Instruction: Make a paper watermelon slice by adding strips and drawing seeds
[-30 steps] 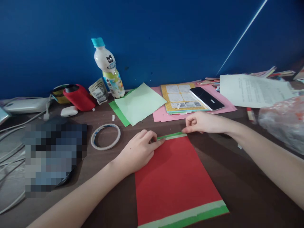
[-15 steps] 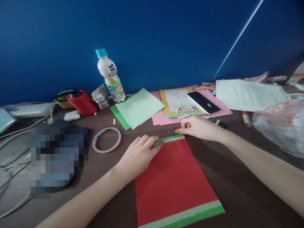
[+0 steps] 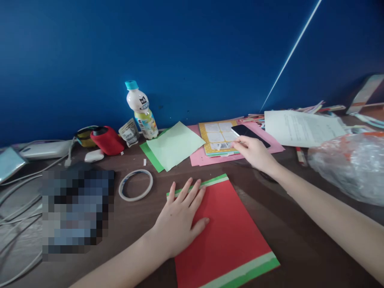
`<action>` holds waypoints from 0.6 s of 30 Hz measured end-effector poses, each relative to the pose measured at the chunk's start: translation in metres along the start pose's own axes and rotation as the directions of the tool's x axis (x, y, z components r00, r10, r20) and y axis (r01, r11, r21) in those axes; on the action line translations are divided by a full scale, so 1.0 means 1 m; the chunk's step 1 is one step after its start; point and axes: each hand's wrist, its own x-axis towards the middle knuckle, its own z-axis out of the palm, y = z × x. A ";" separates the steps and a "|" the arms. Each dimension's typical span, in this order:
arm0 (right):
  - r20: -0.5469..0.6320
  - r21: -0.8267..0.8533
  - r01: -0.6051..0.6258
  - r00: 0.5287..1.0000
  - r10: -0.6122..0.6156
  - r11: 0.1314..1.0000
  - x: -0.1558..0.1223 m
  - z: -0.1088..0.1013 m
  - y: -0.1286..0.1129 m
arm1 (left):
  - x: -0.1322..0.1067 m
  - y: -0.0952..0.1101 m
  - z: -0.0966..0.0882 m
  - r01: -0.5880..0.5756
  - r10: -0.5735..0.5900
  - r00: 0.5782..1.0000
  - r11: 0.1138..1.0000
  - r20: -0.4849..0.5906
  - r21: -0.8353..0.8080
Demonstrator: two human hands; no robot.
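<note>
A red paper sheet [image 3: 228, 228] with green and pale strips along its far and near edges lies on the brown desk [image 3: 300, 248]. My left hand [image 3: 181, 218] rests flat on the sheet's left side, fingers stretched out. My right hand [image 3: 253, 151] is farther back, over the yellow sticker sheet [image 3: 214, 134] and beside the black phone [image 3: 244, 131], fingertips pinched together near a small white scrap; what they hold I cannot make out. A tape ring [image 3: 135, 185] lies left of the red sheet.
A drink bottle [image 3: 141, 110] stands by the blue wall. Light green paper [image 3: 174, 145], pink paper [image 3: 204, 156], a white printed sheet [image 3: 303, 128] and a plastic bag [image 3: 348, 164] lie behind and right. A red pouch [image 3: 107, 140], cables [image 3: 18, 208] and a blurred patch lie left.
My left hand went from pinching the strip at the far edge to lying flat on the red sheet. My right hand left the strip's right end and moved back toward the phone.
</note>
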 end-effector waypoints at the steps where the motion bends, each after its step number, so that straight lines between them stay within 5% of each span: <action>1: -0.008 -0.013 -0.009 1.000 0.009 1.000 0.001 0.001 0.004 | 0.000 -0.001 -0.001 0.000 0.000 1.000 1.000 0.014 -0.017; 6: 0.006 -0.153 0.067 0.998 -0.067 0.986 -0.002 0.016 0.013 | 0.001 -0.006 -0.004 0.009 -0.005 0.999 0.997 0.050 -0.082; 11: -0.007 -0.204 0.161 0.986 -0.166 0.966 -0.015 0.027 -0.002 | 0.004 -0.014 -0.003 -0.045 0.046 0.999 0.994 0.013 -0.097; 14: 0.104 -0.154 0.438 0.899 -0.426 0.886 -0.033 0.034 -0.025 | 0.006 -0.017 0.000 -0.033 0.031 0.999 0.996 -0.028 -0.078; 18: 0.352 -0.105 0.524 0.814 -0.462 0.845 -0.061 0.047 -0.048 | 0.006 -0.019 0.005 0.059 -0.062 0.994 0.997 -0.088 -0.039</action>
